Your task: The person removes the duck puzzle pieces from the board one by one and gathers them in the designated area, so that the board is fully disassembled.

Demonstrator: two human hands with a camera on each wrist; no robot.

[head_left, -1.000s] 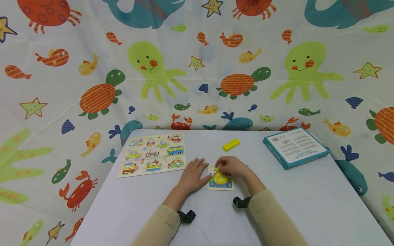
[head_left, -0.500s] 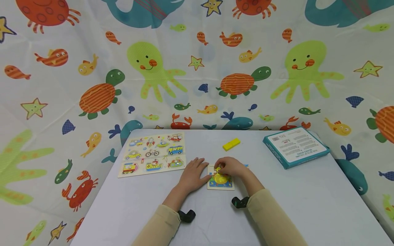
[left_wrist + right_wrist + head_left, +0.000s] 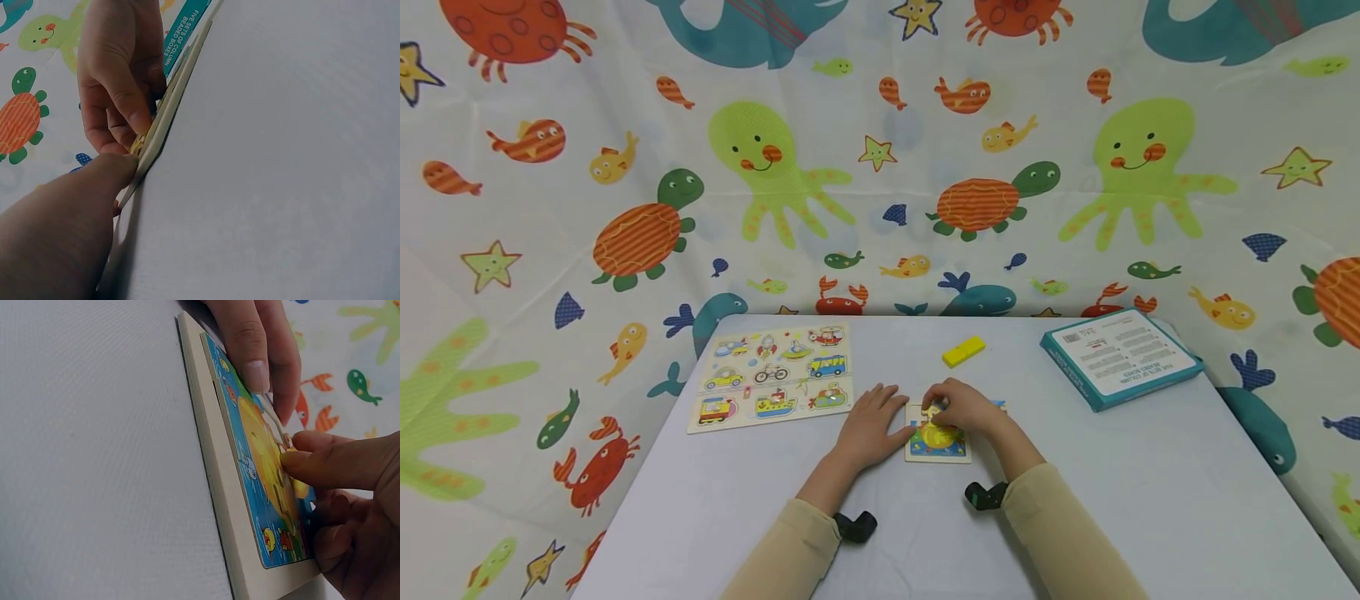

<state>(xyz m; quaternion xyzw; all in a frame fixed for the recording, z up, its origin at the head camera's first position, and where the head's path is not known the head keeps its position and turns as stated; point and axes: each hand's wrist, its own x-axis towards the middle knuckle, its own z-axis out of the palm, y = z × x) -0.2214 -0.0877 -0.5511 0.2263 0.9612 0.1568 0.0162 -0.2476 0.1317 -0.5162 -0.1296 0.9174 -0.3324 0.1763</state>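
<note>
The square puzzle (image 3: 938, 444) lies flat on the counter (image 3: 1180, 508), lower centre of the frame, the left hand (image 3: 868, 431), fingers extended, presumably steadying its left edge while the right hand (image 3: 966, 407), grip narrow, pinches a small yellow piece (image 3: 138, 144).

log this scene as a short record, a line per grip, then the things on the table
left grip: fingers extended, thumb on the left edge of the small puzzle
right grip: pinches a yellow piece at the puzzle's upper part; whether it is seated is hidden
small puzzle: flat on the white table, blue and yellow picture
vehicle board: to the left, flat
yellow block: beyond the puzzle, untouched
teal box: far right, printed label up
</note>
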